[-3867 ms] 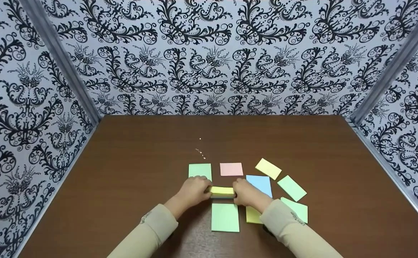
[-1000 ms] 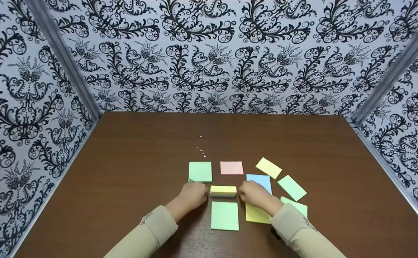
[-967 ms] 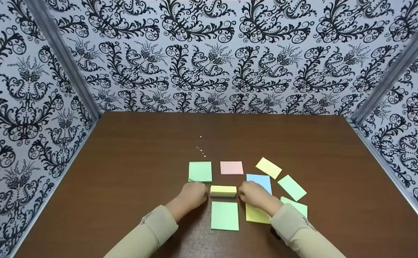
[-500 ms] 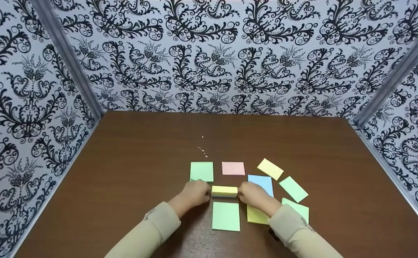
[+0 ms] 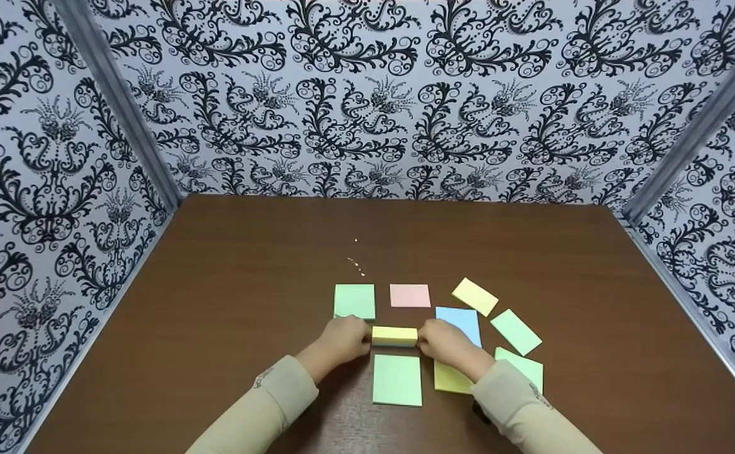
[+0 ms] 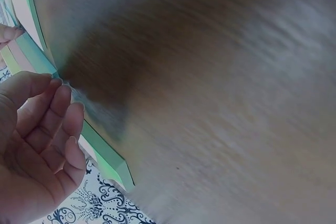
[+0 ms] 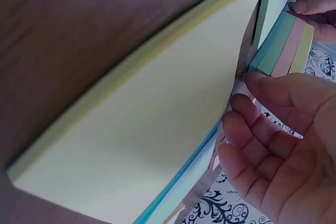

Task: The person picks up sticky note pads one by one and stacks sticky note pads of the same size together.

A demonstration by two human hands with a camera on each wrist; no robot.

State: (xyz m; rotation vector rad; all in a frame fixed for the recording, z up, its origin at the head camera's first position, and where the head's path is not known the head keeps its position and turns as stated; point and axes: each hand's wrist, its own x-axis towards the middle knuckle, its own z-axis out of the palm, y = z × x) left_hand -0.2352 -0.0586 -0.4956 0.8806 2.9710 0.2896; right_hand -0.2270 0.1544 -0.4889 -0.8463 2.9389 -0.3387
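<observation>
Centred on the table is a small stack of sticky note pads (image 5: 394, 336), yellow on top. The right wrist view shows its layers (image 7: 283, 45): blue-green, pink and yellow. My left hand (image 5: 344, 339) holds its left end, thumb and fingertips meeting at the corner in the left wrist view. At the other end my right hand (image 5: 446, 343) pinches with curled fingers, the thumb at the stack's edge. A green pad (image 5: 397, 380) lies just in front. Under and beside the right hand are a blue pad (image 5: 460, 323) and a yellow pad (image 5: 451, 378).
Behind the stack lie a green pad (image 5: 354, 301) and a pink pad (image 5: 410, 296). To the right are a pale yellow pad (image 5: 475, 296) and green pads (image 5: 516, 331). White scraps (image 5: 357, 265) dot the brown table (image 5: 248, 265). Patterned walls (image 5: 367, 101) surround it.
About a second ago both hands stood slightly apart from the stack's ends; now their fingertips have closed in on it. The stack stays in about the same place.
</observation>
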